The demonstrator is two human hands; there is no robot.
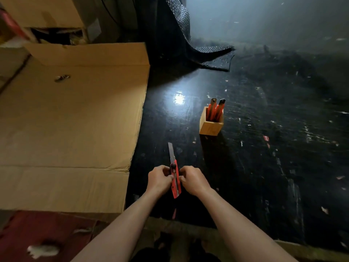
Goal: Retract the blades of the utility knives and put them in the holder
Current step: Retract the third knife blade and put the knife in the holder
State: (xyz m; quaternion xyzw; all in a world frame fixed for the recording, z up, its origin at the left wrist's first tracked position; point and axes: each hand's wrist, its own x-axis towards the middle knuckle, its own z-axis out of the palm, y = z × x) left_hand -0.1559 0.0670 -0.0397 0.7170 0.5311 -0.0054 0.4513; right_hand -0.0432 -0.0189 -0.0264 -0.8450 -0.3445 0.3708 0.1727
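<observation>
A red utility knife is held upright between both hands, low in the middle of the view. Its steel blade sticks out well past the red body, pointing away from me. My left hand grips the knife's left side near the dark slider. My right hand pinches its right edge. Farther off to the right stands a square wooden holder on the dark floor, with two red utility knives standing in it, dark ends up.
A large flattened cardboard sheet covers the floor on the left, with cardboard boxes behind it. Black bubble wrap drapes down at the back. A red cloth lies at the bottom left. The dark floor is scuffed.
</observation>
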